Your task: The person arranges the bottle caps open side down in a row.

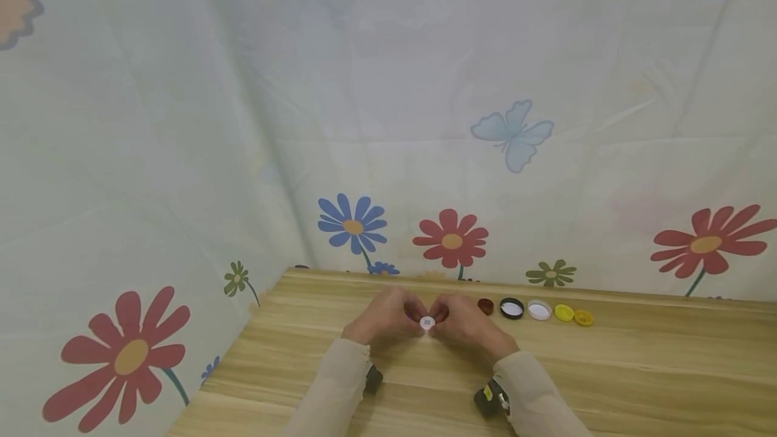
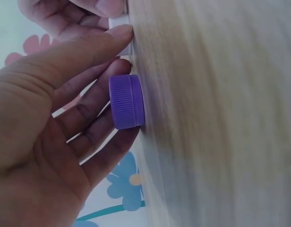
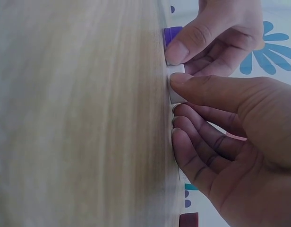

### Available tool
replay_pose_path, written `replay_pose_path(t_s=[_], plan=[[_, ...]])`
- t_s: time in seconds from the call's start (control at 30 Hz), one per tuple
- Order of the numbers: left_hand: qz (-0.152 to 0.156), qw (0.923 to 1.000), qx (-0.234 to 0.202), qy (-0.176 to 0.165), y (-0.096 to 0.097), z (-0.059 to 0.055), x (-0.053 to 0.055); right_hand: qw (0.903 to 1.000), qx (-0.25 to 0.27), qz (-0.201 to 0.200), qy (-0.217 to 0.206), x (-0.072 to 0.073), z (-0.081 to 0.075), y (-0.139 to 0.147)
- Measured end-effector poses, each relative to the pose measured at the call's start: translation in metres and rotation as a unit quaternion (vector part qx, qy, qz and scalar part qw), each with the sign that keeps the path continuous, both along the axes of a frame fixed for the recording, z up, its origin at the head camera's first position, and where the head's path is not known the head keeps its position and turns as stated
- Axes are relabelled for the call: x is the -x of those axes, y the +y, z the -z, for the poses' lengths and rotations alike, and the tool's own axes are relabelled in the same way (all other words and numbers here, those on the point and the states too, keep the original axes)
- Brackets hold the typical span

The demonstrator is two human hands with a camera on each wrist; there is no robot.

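A small white cap (image 1: 427, 322) stands on the table between my hands. My left hand (image 1: 382, 316) pinches it from the left and my right hand (image 1: 466, 322) from the right, thumbs on the near side. In the right wrist view the white cap (image 3: 177, 85) shows between the two thumbs. A ribbed purple bottle cap (image 2: 126, 101) sits on the wood beside the left hand's lower fingers; whether they touch it I cannot tell. The head view hides this purple cap behind the left hand.
Right of my hands, along the wooden table's (image 1: 643, 356) back, lie a dark red cap (image 1: 485, 306), a black-rimmed lid (image 1: 512, 309), a whitish lid (image 1: 539, 309), a yellow cap (image 1: 564, 313) and an orange-yellow cap (image 1: 583, 317). A flowered curtain (image 1: 388, 120) hangs behind and at the left.
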State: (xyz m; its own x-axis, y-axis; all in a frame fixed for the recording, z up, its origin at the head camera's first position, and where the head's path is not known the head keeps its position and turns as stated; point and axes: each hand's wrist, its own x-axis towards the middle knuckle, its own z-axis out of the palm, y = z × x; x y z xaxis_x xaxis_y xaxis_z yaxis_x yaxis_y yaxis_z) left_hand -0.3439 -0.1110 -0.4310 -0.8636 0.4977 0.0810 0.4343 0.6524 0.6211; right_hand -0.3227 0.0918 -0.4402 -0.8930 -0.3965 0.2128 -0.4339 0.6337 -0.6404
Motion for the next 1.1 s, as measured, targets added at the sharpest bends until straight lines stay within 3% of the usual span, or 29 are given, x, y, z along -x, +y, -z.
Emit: replay_pose_path(t_s=[0.3,0.6,0.9,1.1], plan=[[0.013,0.9998,-0.006,-0.011,0.000,-0.003,0.000,0.9997,0.006,0.000,-0.022,-0.001,-0.002,0.003],[0.001,0.9969,-0.040,-0.067,0.001,-0.006,0.002,0.9996,0.018,0.013,-0.016,-0.002,-0.004,0.010],[0.005,0.9988,-0.048,-0.001,0.010,-0.003,0.009,0.9971,0.054,0.043,0.032,0.001,-0.006,0.020],[0.002,0.9980,-0.061,0.016,0.019,0.000,0.012,0.9940,0.074,0.067,0.045,-0.001,-0.009,0.031]])
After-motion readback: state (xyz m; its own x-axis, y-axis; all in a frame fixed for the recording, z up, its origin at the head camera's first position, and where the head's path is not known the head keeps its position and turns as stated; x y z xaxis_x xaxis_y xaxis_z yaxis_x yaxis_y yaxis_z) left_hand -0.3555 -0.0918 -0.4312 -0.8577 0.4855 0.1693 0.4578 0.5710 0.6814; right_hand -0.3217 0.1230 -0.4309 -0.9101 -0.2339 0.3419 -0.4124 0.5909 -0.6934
